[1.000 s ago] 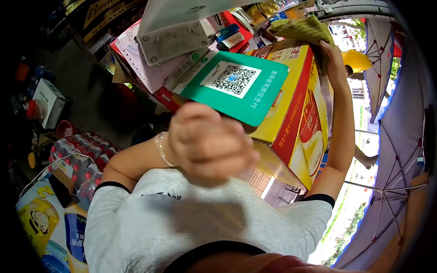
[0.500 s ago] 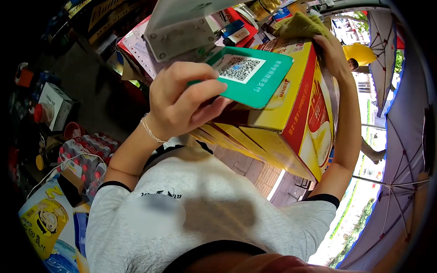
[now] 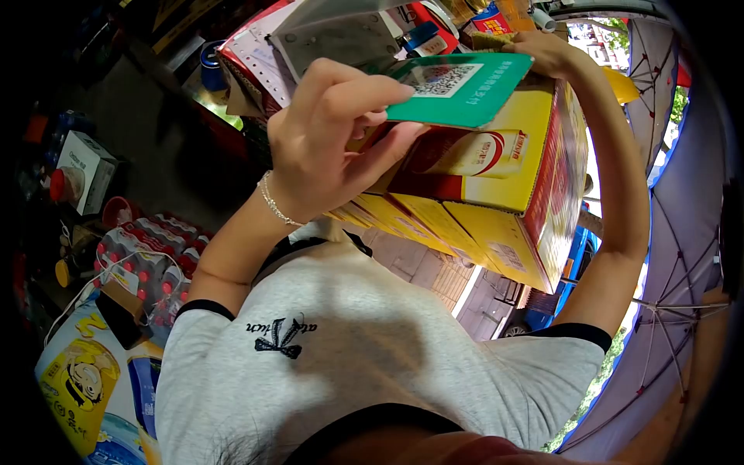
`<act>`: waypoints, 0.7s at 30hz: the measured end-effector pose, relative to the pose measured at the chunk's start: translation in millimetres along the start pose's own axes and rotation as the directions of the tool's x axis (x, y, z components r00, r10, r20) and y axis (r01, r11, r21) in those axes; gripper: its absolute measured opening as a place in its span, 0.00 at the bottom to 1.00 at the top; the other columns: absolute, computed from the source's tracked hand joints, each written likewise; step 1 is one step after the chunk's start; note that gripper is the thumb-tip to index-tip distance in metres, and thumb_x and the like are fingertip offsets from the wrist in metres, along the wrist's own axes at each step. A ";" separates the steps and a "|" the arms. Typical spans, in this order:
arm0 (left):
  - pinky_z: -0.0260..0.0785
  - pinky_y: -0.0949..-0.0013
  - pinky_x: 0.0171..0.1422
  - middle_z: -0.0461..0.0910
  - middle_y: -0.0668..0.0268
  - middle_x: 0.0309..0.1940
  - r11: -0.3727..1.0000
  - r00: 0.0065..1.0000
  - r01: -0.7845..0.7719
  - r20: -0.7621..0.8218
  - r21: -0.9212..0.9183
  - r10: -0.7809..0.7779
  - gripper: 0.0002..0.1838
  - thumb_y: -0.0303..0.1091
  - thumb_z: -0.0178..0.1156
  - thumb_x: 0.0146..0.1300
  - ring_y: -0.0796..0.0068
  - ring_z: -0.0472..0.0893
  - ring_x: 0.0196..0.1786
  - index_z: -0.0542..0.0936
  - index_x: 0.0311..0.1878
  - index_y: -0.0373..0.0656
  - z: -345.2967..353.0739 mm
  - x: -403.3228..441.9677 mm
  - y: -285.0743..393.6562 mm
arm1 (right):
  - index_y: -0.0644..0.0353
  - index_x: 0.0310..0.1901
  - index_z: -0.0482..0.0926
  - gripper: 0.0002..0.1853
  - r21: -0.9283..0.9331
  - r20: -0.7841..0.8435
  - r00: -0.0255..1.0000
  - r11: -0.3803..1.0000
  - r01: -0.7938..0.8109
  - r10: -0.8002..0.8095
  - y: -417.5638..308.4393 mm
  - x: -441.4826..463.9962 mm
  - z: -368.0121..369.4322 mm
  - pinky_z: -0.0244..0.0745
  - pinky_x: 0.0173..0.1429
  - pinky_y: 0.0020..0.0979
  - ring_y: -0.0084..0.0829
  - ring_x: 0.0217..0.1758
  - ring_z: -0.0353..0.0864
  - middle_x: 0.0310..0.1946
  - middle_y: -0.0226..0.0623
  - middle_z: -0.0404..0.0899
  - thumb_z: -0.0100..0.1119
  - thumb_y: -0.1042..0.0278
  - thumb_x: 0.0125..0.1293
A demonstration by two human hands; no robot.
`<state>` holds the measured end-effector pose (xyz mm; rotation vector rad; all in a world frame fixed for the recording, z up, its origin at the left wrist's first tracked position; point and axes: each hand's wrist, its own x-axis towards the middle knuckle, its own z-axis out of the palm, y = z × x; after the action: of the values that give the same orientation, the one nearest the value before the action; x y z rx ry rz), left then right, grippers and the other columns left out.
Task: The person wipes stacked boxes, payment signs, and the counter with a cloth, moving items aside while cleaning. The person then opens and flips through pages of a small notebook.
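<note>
My left hand [image 3: 329, 139], with a bracelet at its wrist, pinches the near left edge of a green card [image 3: 492, 85] printed with a QR code. The card is tilted above a yellow and red carton [image 3: 496, 167]. My right hand [image 3: 539, 54] reaches round the carton's far right side and is closed on an olive-green cloth [image 3: 490, 43]. My fingers hide part of the cloth.
A white stand [image 3: 337, 43] and red item lie behind the card. At the left are wrapped bottles [image 3: 147, 260], a white box [image 3: 84, 172] and a printed package [image 3: 81, 380]. Umbrella ribs [image 3: 657, 306] show at the right.
My left hand came up from a blurred position before the card, took hold of its edge and lifted and tilted it. My right hand has moved slightly left with the cloth.
</note>
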<state>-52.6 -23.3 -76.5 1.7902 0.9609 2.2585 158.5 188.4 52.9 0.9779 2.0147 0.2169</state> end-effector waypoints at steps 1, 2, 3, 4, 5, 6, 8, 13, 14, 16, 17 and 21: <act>0.68 0.81 0.21 0.73 0.66 0.29 1.000 1.000 0.005 -0.007 0.003 -0.005 0.18 0.25 0.67 0.44 0.81 0.73 0.22 0.72 0.39 0.41 -0.5 0.2 -0.7 | 0.60 0.43 0.74 0.18 0.090 0.049 0.999 0.996 -0.017 0.012 -14.6 -3.6 -8.2 0.66 0.50 0.37 0.44 0.46 0.72 0.41 0.52 0.72 0.39 0.57 0.61; 0.68 0.81 0.22 0.74 0.66 0.29 1.000 1.000 -0.005 -0.007 0.012 0.005 0.17 0.25 0.67 0.44 0.81 0.73 0.23 0.72 0.39 0.41 -0.9 1.0 -1.5 | 0.60 0.43 0.74 0.18 0.084 0.053 0.999 0.996 -0.012 0.007 -29.1 -10.3 -16.1 0.66 0.50 0.37 0.44 0.46 0.72 0.41 0.52 0.72 0.39 0.57 0.61; 0.69 0.81 0.23 0.74 0.67 0.29 1.000 1.000 -0.012 -0.004 0.021 0.012 0.17 0.25 0.66 0.44 0.81 0.73 0.23 0.72 0.38 0.41 -2.0 1.6 -2.1 | 0.59 0.44 0.75 0.21 0.141 0.066 0.996 0.987 -0.070 0.061 -44.7 -19.6 -23.6 0.67 0.49 0.35 0.42 0.46 0.73 0.42 0.51 0.74 0.41 0.53 0.59; 0.69 0.82 0.24 0.74 0.67 0.29 1.000 1.000 -0.001 0.006 0.020 0.001 0.17 0.25 0.66 0.45 0.81 0.74 0.23 0.72 0.38 0.41 -4.0 2.0 -2.5 | 0.59 0.45 0.76 0.23 0.197 0.083 0.990 0.972 -0.129 0.115 -54.6 -25.5 -26.8 0.67 0.49 0.33 0.40 0.45 0.75 0.43 0.49 0.75 0.44 0.50 0.58; 0.69 0.82 0.24 0.74 0.67 0.29 1.000 1.000 0.006 0.004 0.022 -0.006 0.17 0.25 0.66 0.45 0.81 0.74 0.23 0.72 0.38 0.41 -4.4 2.0 -3.3 | 0.59 0.45 0.76 0.23 0.195 0.088 0.990 0.973 -0.125 0.110 -57.4 -27.9 -24.5 0.67 0.49 0.33 0.40 0.45 0.75 0.43 0.49 0.75 0.44 0.50 0.58; 0.69 0.82 0.24 0.74 0.67 0.29 1.000 1.000 -0.004 -0.006 0.016 0.004 0.16 0.26 0.66 0.45 0.81 0.74 0.23 0.72 0.38 0.41 -4.2 1.9 -4.0 | 0.60 0.43 0.77 0.23 0.206 -0.007 0.999 0.978 0.041 -0.040 -58.8 -30.4 -19.4 0.67 0.49 0.34 0.41 0.45 0.75 0.42 0.50 0.75 0.44 0.50 0.57; 0.67 0.86 0.24 0.71 0.65 0.29 0.998 0.997 -0.066 0.025 0.005 0.066 0.22 0.21 0.67 0.43 0.85 0.73 0.23 0.70 0.42 0.38 -6.9 3.5 -7.3 | 0.62 0.41 0.77 0.23 0.213 -0.035 0.998 0.976 0.057 -0.050 -62.4 -28.9 -10.3 0.67 0.49 0.36 0.44 0.45 0.75 0.40 0.52 0.76 0.44 0.51 0.56; 0.67 0.84 0.22 0.71 0.68 0.27 0.998 0.999 -0.053 -0.002 0.036 0.053 0.18 0.24 0.66 0.45 0.85 0.74 0.22 0.71 0.40 0.40 -7.8 6.4 -8.3 | 0.65 0.39 0.77 0.23 0.220 -0.017 0.996 0.971 0.092 -0.090 -91.3 -47.5 -12.1 0.67 0.50 0.37 0.47 0.44 0.74 0.39 0.53 0.76 0.42 0.53 0.55; 0.67 0.82 0.21 0.71 0.70 0.26 0.999 1.000 -0.016 -0.020 0.051 0.017 0.15 0.27 0.65 0.46 0.84 0.74 0.21 0.73 0.38 0.42 -7.8 6.9 -7.5 | 0.65 0.39 0.77 0.24 0.211 0.045 0.992 0.971 0.109 -0.121 -103.5 -54.4 -20.5 0.67 0.50 0.37 0.47 0.44 0.74 0.39 0.53 0.76 0.41 0.53 0.55; 0.67 0.82 0.20 0.71 0.70 0.26 0.999 1.000 0.000 -0.027 0.040 0.001 0.15 0.27 0.65 0.46 0.84 0.74 0.20 0.73 0.38 0.43 -7.7 6.7 -6.8 | 0.66 0.36 0.78 0.24 0.218 0.030 0.992 0.969 0.115 -0.124 -125.7 -67.7 -20.4 0.67 0.49 0.39 0.48 0.42 0.75 0.36 0.53 0.76 0.39 0.52 0.54; 0.66 0.83 0.20 0.70 0.70 0.25 0.999 0.999 0.017 -0.036 0.030 -0.016 0.15 0.27 0.65 0.47 0.84 0.74 0.19 0.73 0.38 0.43 -7.1 6.7 -7.1 | 0.66 0.36 0.78 0.24 0.221 0.031 0.992 0.969 0.111 -0.121 -135.3 -73.3 -23.4 0.67 0.49 0.39 0.48 0.42 0.75 0.36 0.53 0.76 0.39 0.52 0.54; 0.66 0.83 0.19 0.70 0.70 0.25 1.000 0.999 -0.005 -0.035 0.013 0.005 0.15 0.27 0.65 0.47 0.84 0.73 0.18 0.73 0.38 0.43 -6.8 5.2 -9.1 | 0.67 0.30 0.78 0.24 0.251 0.198 0.955 0.953 0.169 -0.221 -158.4 -87.8 -33.8 0.68 0.47 0.41 0.50 0.39 0.75 0.32 0.55 0.76 0.40 0.53 0.54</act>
<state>-63.0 -16.5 -77.7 1.7663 0.9802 2.2991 72.4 25.6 53.0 0.8906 1.9393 -0.2331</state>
